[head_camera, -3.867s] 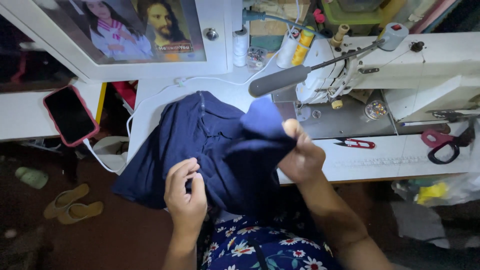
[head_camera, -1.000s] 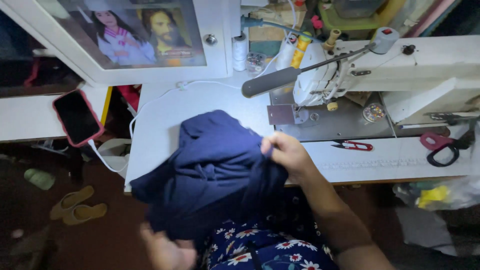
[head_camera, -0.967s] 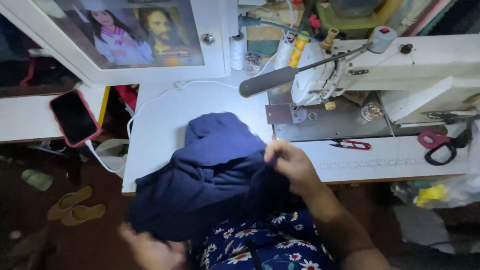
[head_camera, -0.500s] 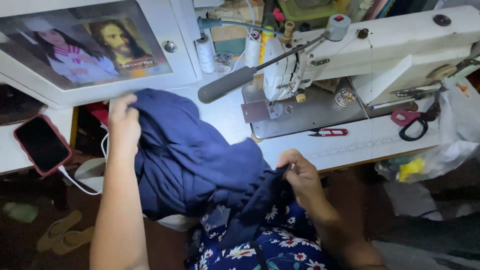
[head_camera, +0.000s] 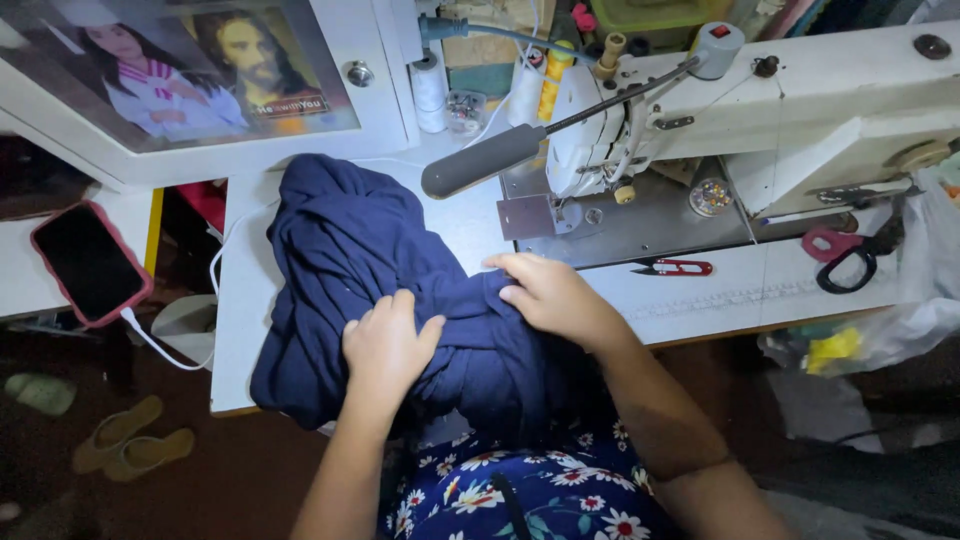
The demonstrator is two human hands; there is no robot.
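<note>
A white table (head_camera: 300, 210) fills the middle of the view, and on its far right side stands a cream sewing machine (head_camera: 800, 90) with a grey lamp head (head_camera: 480, 160) slanting out over its metal bed. A bundle of dark navy cloth (head_camera: 350, 260) lies heaped on the left half of the table, its near part hanging over the near edge toward the person's flowered lap (head_camera: 520, 490). At the far left a framed picture (head_camera: 170, 70) leans behind the table. The left hand (head_camera: 385, 350) lies palm down on the near part of the cloth, fingers (head_camera: 400, 310) held loosely together and bent a little into the folds (whether they pinch any cloth beneath cannot be told). The right hand (head_camera: 550, 295) rests on the cloth's right edge, just beside the machine bed, its fingers (head_camera: 510, 265) close together and pointing left, pressing the cloth flat. A phone in a pink case (head_camera: 90, 262) lies on a lower surface to the left, with a white cable (head_camera: 160, 345) running from it. Black-handled scissors (head_camera: 850, 262) lie at the right end of the table, and small red thread snips (head_camera: 675, 267) lie between them and the right hand. Spools of thread (head_camera: 430, 90) stand at the far edge.
</note>
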